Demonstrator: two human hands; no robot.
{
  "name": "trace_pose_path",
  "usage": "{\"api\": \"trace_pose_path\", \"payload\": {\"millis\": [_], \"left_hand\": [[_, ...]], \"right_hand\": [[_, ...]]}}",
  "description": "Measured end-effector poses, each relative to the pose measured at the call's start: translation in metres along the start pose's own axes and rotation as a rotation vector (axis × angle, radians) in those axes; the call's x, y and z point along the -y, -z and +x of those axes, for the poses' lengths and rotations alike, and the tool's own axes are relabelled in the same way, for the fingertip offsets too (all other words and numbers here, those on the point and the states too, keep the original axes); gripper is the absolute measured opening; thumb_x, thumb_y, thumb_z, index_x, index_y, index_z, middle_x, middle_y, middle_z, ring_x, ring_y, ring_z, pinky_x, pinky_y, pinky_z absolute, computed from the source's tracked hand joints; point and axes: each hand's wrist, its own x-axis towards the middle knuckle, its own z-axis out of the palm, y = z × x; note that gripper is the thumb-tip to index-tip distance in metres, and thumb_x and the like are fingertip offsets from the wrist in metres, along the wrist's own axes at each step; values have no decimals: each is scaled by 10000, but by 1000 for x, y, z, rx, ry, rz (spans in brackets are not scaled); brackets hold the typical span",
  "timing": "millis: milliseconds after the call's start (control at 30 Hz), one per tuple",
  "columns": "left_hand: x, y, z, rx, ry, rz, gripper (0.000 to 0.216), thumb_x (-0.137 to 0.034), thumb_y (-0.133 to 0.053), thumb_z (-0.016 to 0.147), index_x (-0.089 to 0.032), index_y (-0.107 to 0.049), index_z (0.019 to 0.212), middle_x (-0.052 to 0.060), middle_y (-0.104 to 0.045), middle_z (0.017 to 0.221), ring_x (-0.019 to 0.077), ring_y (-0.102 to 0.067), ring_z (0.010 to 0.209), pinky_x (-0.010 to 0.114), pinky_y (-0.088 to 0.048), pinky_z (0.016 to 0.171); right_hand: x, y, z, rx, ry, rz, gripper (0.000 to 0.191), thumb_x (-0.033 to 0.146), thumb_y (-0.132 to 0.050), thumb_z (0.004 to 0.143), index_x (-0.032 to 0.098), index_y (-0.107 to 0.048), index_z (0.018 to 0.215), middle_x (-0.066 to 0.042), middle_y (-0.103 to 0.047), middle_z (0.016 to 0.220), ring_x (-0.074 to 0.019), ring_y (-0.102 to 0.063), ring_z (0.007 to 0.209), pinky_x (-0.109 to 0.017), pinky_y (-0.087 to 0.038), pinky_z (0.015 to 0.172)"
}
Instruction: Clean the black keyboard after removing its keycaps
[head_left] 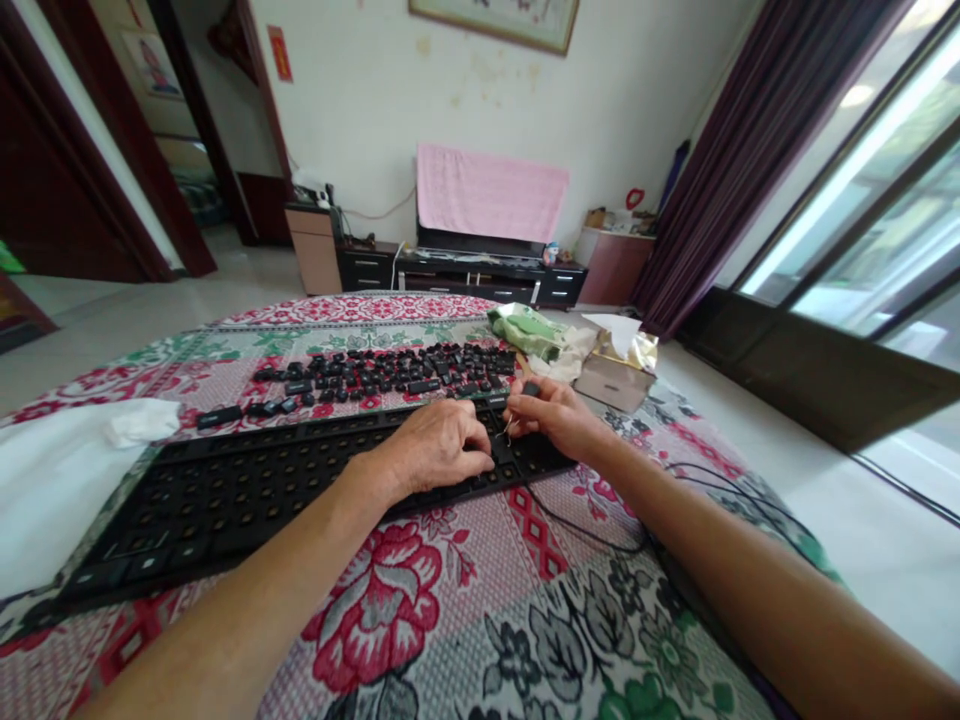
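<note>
Most keycaps (pixel 390 372) are off and lie in rows beyond the keyboard (pixel 225 490) (a few remain at its near-left corner). Left hand (pixel 435 450) bears on the right end, grasping nothing. Right hand (pixel 555 415) pinches what seems a wire puller (pixel 508 430) there.

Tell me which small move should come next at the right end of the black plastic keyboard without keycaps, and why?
Probably lower the thin pale piece pinched in the right hand into the bare black plastic keyboard, while the left hand steadies it. Both hands meet at that end; the loose black keycaps lie beyond on the flowered cloth.
</note>
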Motion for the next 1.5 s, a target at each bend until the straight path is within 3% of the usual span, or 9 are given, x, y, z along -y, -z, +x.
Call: {"api": "trace_pose_path", "payload": {"millis": [167,300,400,500,633,900,1100,1267,1500], "left_hand": [[-10,-5,2,6,23,-52,125,-254,-577,703,-194,-686,716,13,-594,744,124,-536,672,243,-402,633],[-4,4,2,22,59,-190,146,-259,-561,707,-181,-686,708,9,-624,734,119,-557,677,232,-411,641],[20,18,-4,-36,158,-258,174,-279,-546,713,-183,-690,730,3,-649,747,120,-575,702,228,-420,669],[54,29,-15,-124,313,-179,187,-318,-553,689,-176,-675,689,13,-663,790,135,-581,725,240,-423,695],[82,27,-26,-94,491,-251,217,-362,-562,649,-177,-672,675,8,-675,745,157,-596,725,241,-427,687],[73,29,-28,-6,522,-323,251,-378,-561,643,-171,-690,698,-6,-670,677,151,-587,667,231,-420,639],[61,28,-8,-224,525,-25,230,-343,-545,706,-192,-705,776,14,-685,710,155,-606,681,254,-430,664],[54,16,17,-166,474,304,202,-276,-520,743,-204,-708,756,70,-701,788,209,-629,783,312,-451,729],[61,5,27,-117,443,409,206,-266,-507,748,-213,-705,770,76,-695,781,219,-633,792,305,-459,715]], "right_hand": [[0,-1,0,7,-1,-6,261,364,-687,699,179,-510,752,12,-625,684,-68,-560,511,-196,-452,499],[0,-1,-1,7,5,-29,253,371,-672,714,185,-505,751,13,-621,687,-64,-552,505,-204,-455,510],[4,-2,-2,-15,15,-67,266,385,-678,706,190,-506,760,3,-625,696,-81,-571,528,-224,-471,527],[9,-5,-3,-53,67,-92,283,395,-689,685,196,-505,764,0,-623,693,-97,-585,567,-247,-494,570],[11,-8,-2,-77,88,-106,287,390,-693,665,194,-501,751,8,-614,656,-105,-585,570,-271,-507,605],[21,-9,-5,-1,-24,-204,247,369,-675,676,189,-509,711,-15,-625,686,-118,-598,585,-280,-514,612],[19,-8,-3,-4,-31,-178,240,367,-689,673,197,-523,704,-19,-618,672,-125,-591,580,-293,-525,605],[17,-6,-3,20,9,-172,212,347,-685,692,198,-535,679,-26,-622,672,-131,-595,585,-299,-527,592],[13,-3,0,36,15,-171,212,357,-683,703,198,-544,688,-25,-623,680,-129,-594,589,-298,-527,595]]}}
